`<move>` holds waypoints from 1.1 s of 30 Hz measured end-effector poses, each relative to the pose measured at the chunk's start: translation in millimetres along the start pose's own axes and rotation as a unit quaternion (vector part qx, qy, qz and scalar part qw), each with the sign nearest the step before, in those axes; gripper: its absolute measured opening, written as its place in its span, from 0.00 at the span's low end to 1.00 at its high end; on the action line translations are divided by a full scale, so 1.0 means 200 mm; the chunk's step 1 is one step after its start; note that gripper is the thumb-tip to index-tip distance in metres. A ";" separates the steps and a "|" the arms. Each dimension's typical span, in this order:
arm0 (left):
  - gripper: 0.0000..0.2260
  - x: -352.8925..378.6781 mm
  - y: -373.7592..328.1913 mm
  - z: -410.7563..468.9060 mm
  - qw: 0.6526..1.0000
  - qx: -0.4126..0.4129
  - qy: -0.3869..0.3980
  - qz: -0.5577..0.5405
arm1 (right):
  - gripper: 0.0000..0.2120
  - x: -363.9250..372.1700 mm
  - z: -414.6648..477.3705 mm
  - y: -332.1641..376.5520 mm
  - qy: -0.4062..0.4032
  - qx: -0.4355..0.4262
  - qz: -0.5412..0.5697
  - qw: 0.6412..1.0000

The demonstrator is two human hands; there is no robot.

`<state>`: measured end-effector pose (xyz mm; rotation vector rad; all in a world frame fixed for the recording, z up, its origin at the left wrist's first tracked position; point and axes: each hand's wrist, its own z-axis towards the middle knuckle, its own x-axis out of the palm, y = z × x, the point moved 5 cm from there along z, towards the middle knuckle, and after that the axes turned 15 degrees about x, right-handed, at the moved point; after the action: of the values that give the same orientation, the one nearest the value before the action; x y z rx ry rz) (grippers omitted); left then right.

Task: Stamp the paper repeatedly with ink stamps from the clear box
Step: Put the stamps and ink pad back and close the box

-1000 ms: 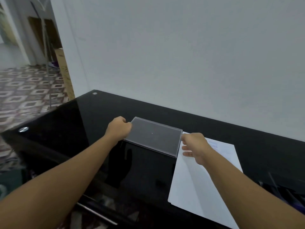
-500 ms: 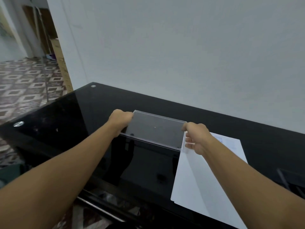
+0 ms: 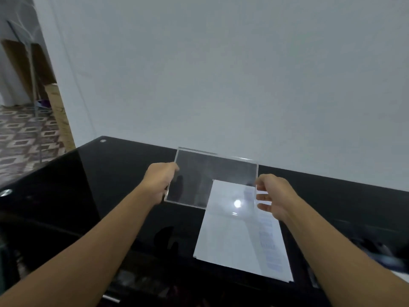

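A flat clear box (image 3: 199, 173) hangs tilted above the table, its right part over the far end of the paper. My left hand (image 3: 161, 180) grips its left edge. My right hand (image 3: 274, 196) holds its right edge, thumb on the rim and fingers spread beneath. A bright light spot reflects in the plastic. I see no stamps inside it. The white paper (image 3: 232, 244) lies flat on the black glass table (image 3: 110, 185), with faint blue stamp marks down its right side.
A white wall stands close behind the table. Blurred dark objects (image 3: 376, 251) lie on the table at the right. A doorway with a patterned floor (image 3: 24, 138) opens at the left. The table's front edge is just below the paper.
The clear box has risen off the table and shifted right, so it now overlaps the paper's far end. Both hands rose with it.
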<state>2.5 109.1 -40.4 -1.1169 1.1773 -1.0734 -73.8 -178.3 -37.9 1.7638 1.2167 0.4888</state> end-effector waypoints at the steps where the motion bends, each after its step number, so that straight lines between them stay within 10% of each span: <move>1: 0.07 0.04 -0.01 -0.04 1.000 0.000 0.006 -0.007 | 0.04 -0.07 -0.03 0.00 -0.006 -0.005 0.004 1.000; 11: 0.09 0.48 -0.22 -0.43 0.983 -0.018 0.073 -0.167 | 0.21 -0.75 -0.19 -0.09 -0.077 -0.038 0.167 0.982; 16: 0.09 0.74 -0.26 -0.60 0.968 -0.012 0.122 -0.218 | 0.09 -1.07 -0.24 -0.20 -0.092 -0.034 0.210 0.973; 33: 0.07 1.29 -0.08 -0.96 0.955 0.151 0.238 0.088 | 0.04 -1.65 -0.17 -0.61 -0.325 -0.019 -0.002 0.945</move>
<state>-167.5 -163.6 -66.8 -0.5145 1.3950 -1.3729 -306.6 -442.1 -68.3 1.6915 0.7309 -0.0855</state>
